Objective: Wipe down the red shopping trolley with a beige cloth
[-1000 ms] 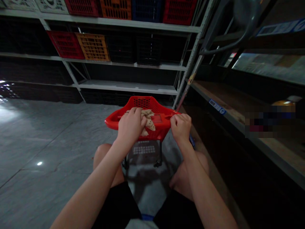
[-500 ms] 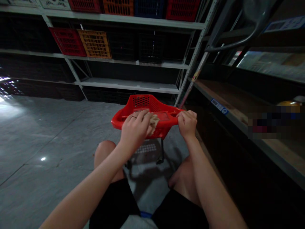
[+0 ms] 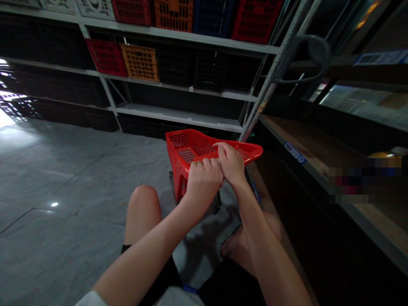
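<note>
A red plastic shopping cart (image 3: 178,148) with perforated basket walls stands low in front of me, turned at an angle, between my knees and the racks. My left hand (image 3: 205,180), a ring on one finger, is closed over its near handle bar. The beige cloth seen in this hand a moment ago is hidden by the fingers now. Pressed close beside it, my right hand (image 3: 232,165) is wrapped over the same bar. The pointed right end of the handle (image 3: 255,152) sticks out past my right hand. Dark wheels show under the basket.
Metal racks (image 3: 178,112) at the back carry red crates (image 3: 106,57), a yellow crate (image 3: 140,63) and several dark ones. Close on my right runs a wooden shelf (image 3: 274,125) with blue labels. A grey plastic handle (image 3: 306,59) juts out at upper right. Grey floor lies left.
The cart has swung round, its handle end now further right. My left hand has moved right and down, covering the cloth. My right hand has shifted left along the bar to meet it.
</note>
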Tool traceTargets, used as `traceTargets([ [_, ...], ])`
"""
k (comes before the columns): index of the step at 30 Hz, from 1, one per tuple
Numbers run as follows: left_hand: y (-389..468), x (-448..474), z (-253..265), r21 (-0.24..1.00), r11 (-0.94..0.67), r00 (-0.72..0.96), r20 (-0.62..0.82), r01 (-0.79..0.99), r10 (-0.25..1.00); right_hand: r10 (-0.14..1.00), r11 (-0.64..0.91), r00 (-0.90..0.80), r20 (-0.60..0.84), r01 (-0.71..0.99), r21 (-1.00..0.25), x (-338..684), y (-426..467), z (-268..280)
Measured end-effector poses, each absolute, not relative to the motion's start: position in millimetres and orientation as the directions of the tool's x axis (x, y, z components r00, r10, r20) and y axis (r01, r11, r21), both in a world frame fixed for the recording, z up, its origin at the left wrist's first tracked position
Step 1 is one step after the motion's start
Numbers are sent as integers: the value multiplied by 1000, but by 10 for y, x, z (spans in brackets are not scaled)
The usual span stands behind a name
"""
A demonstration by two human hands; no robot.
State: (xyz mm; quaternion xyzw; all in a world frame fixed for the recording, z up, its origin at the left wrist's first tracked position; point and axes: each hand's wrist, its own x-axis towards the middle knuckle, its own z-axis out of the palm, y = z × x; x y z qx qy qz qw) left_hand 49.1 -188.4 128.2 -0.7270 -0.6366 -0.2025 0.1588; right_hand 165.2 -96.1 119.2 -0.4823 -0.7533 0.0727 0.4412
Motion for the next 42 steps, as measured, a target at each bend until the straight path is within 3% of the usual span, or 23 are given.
traceTargets([
  [4,-1899,341,1059,48,-443,319,625,895,712,826,506,-154,542,624,-596,1861,-953,1181],
  [7,-1778,130,824,127,-675,390,733,727,558,755,607,-253,605,621,-496,2090,-887,1139],
  [9,-1612,-9,647,205,-747,362,775,633,518,732,621,-275,624,646,-444,2167,-847,1124],
  [14,-1037,-382,322,416,-583,168,697,698,697,712,634,-293,638,659,-405,2212,-736,1111],
  [21,-788,-403,471,424,-366,126,495,828,860,753,593,-284,594,684,-425,2391,-447,1100],
  [25,-1079,215,619,373,-379,138,534,847,834,773,597,-348,530,681,-425,2545,-237,1109],
  [31,-1244,809,740,293,-544,271,627,787,730,836,533,-325,442,675,-510,2743,28,1144],
  [36,-945,583,628,237,-670,442,593,704,673,821,559,-319,474,617,-554,2839,79,1129],
  [42,-621,-75,313,298,-593,375,548,748,748,791,574,-176,586,546,-610,2856,44,1028],
])
